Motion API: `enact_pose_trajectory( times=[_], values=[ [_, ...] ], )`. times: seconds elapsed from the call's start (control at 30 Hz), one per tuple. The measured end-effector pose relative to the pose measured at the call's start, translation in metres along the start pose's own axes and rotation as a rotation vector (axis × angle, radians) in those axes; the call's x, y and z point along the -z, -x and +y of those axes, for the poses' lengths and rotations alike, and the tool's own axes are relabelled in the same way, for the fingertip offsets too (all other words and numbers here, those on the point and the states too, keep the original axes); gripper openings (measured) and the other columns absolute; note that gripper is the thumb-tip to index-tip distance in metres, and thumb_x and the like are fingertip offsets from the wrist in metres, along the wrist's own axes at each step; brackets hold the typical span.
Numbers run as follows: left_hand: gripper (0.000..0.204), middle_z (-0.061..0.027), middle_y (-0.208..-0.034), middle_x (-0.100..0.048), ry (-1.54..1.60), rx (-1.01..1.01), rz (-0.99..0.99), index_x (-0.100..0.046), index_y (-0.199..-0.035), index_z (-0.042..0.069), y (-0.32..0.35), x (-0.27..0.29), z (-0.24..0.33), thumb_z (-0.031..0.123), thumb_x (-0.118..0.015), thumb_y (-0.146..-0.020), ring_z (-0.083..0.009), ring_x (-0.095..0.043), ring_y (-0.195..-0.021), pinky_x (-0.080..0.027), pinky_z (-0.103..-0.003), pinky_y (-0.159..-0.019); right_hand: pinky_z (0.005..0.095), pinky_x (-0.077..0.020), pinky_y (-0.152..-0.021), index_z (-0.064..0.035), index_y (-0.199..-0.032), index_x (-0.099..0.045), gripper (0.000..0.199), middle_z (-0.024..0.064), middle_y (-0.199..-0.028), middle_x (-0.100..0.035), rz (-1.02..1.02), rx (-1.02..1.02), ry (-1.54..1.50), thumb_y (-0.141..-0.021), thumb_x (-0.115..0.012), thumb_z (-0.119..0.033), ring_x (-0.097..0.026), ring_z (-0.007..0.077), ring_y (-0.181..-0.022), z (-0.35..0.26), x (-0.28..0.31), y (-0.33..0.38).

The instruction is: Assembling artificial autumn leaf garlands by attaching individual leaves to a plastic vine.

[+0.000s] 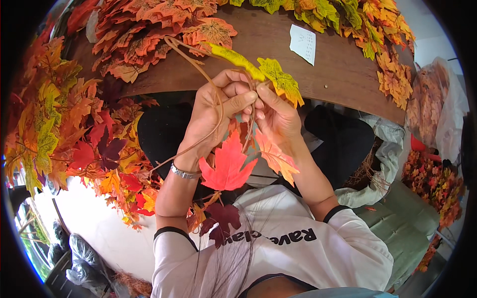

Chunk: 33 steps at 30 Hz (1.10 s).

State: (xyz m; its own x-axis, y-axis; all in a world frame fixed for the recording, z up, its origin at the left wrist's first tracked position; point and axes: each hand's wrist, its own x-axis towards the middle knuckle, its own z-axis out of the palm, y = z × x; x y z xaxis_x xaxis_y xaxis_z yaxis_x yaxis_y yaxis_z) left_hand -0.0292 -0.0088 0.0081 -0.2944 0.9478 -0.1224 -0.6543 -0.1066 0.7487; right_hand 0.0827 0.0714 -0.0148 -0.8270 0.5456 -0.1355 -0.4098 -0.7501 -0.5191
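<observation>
In front of my chest, above my lap, I hold a garland of artificial maple leaves on a thin brown stem (pixel 219 99). My left hand (pixel 213 102) is closed, with the stem pinched between thumb and fingers. Its thumb tip meets the fingertips of my right hand (pixel 278 111), which is also closed on the stem at the base of a yellow-green leaf (pixel 280 79). Another yellow leaf (pixel 236 60), seen nearly edge-on, points up to the left. Below the hands hang a red leaf (pixel 228 164), an orange leaf (pixel 276 156) and a dark maroon leaf (pixel 221 222).
A brown table (pixel 258 37) curves ahead of me. On it lie stacked orange leaves (pixel 144 30), yellow-green leaves (pixel 323 12) and a white paper slip (pixel 302 44). Finished-looking leaf garlands (pixel 74 124) hang at my left. A clear plastic bag (pixel 437 99) of leaves stands at the right.
</observation>
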Motion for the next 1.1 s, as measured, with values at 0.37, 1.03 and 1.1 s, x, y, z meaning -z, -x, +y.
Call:
enact_pose_trajectory(
  times=[0.37,1.03,1.1],
  values=[
    [0.027,-0.0100,-0.074,-0.058,-0.112,-0.097,0.017,-0.042,-0.101,0.000,0.001,-0.001,0.001,-0.002,-0.058,-0.079,-0.0149,-0.057,-0.066,-0.043,-0.021,-0.056,0.0254,-0.0444,-0.058,-0.0009,-0.085,-0.056,0.007,0.0051,-0.072,-0.054,-0.069,0.035,0.091,-0.080,-0.058,-0.006,-0.053,0.0137,-0.065,-0.006,0.002,-0.004],
    [0.017,-0.0092,-0.080,-0.061,-0.208,-0.050,0.011,-0.053,-0.099,-0.003,0.002,-0.001,0.001,0.006,-0.054,-0.084,-0.0115,-0.057,-0.064,-0.048,-0.022,-0.057,0.0287,-0.0432,-0.066,-0.0034,-0.086,-0.057,0.015,0.0033,-0.077,-0.055,-0.083,-0.003,0.370,-0.075,-0.065,-0.010,-0.051,0.0126,-0.069,-0.024,0.015,-0.009],
    [0.012,-0.0104,-0.083,-0.060,-0.263,-0.062,0.003,-0.055,-0.092,-0.002,0.002,-0.002,0.002,0.007,-0.055,-0.084,-0.0120,-0.057,-0.065,-0.048,-0.023,-0.057,0.0286,-0.0424,-0.064,-0.0039,-0.088,-0.056,0.017,0.0025,-0.076,-0.054,0.042,-0.103,0.118,-0.075,-0.064,-0.010,-0.049,0.0123,-0.067,-0.018,0.013,-0.005]
  ],
)
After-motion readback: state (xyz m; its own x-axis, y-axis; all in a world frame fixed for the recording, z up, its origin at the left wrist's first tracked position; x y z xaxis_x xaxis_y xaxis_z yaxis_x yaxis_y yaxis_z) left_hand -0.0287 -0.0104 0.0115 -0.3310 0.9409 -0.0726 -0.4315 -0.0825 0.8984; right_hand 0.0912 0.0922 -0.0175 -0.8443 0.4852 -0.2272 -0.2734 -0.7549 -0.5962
